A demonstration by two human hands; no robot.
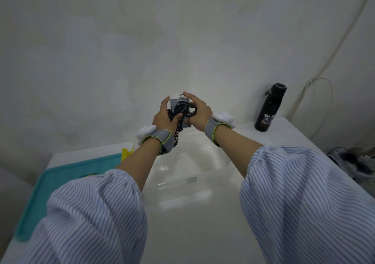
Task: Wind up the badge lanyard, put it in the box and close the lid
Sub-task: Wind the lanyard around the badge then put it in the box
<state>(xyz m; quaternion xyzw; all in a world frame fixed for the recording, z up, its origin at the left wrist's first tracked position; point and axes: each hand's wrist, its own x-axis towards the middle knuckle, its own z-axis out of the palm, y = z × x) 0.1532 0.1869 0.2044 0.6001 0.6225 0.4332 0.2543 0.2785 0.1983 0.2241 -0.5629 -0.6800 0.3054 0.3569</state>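
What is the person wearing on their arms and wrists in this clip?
Both arms wear loose white sleeves with thin blue stripes, gathered at elastic cuffs and pushed up to about the elbows. Each wrist carries a grey strap edged in yellow-green, with a rounded white device mounted on its outer side. The left hand and right hand are bare.

Black bottle (271, 107) stands upright at far right edge of white tabletop (203, 223), near wall. Pale cable (322, 69) runs down wall behind it. Crumpled grey fabric (353, 162) lies beyond tabletop's right side.
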